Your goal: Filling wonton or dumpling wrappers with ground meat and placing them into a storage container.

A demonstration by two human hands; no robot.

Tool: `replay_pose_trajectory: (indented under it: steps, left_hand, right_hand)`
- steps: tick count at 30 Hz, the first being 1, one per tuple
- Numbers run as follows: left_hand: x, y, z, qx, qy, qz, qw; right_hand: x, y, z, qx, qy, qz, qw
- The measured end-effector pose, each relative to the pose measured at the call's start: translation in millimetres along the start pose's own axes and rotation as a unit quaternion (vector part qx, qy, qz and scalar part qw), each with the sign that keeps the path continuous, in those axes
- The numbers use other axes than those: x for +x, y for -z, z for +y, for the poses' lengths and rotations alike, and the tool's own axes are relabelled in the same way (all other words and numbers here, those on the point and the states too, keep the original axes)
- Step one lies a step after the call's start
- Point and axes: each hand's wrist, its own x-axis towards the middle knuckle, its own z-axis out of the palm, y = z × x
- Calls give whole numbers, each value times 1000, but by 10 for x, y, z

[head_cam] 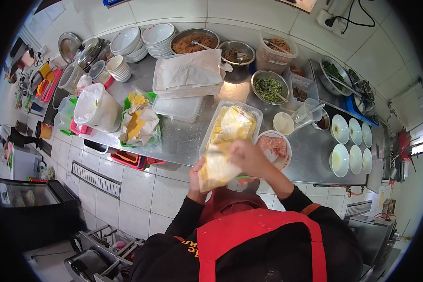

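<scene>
My left hand [196, 178] grips a stack of floured yellow dough wrappers [216, 172] from its left side, at the table's front edge. Over the stack's right side is my right hand [248, 157], blurred; whether its fingers pinch a wrapper or a tool is unclear. Just behind the stack, a clear plastic tray [259, 114] holds more floured wrappers [234, 123]. To the right, a white bowl [285, 162] contains raw minced meat [272, 145], close to my right forearm.
Chopped greens fill a steel bowl [270, 87] behind the tray. Several white bowls [339, 164] stand at the right. Left are a green basket [127, 105] with yellow wrappers and a lined white tub [98, 109]. A paper-covered container [187, 92] sits farther back. A person [16, 135] is far left.
</scene>
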Motion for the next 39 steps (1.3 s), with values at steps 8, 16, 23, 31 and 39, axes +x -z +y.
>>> replay_pose_trajectory:
  steps: [8, 16, 23, 31, 39]
  left_hand:
    - [-278, -57, 483, 87, -76, -28, 993]
    - [-168, -5, 296, 31, 8, -15, 999]
    - [111, -133, -175, 135, 236, 30, 962]
    - [363, -407, -515, 193, 329, -32, 924]
    - [394, -250, -686, 172, 305, 20, 936]
  right_hand:
    - [960, 365, 791, -267, -76, 110, 954]
    - [344, 716, 630, -162, -93, 236, 954]
    - [-1304, 929, 953, -240, -102, 189, 947]
    - [-1180, 428, 946, -348, -310, 229, 854]
    - [-1339, 554, 837, -356, -294, 143, 875]
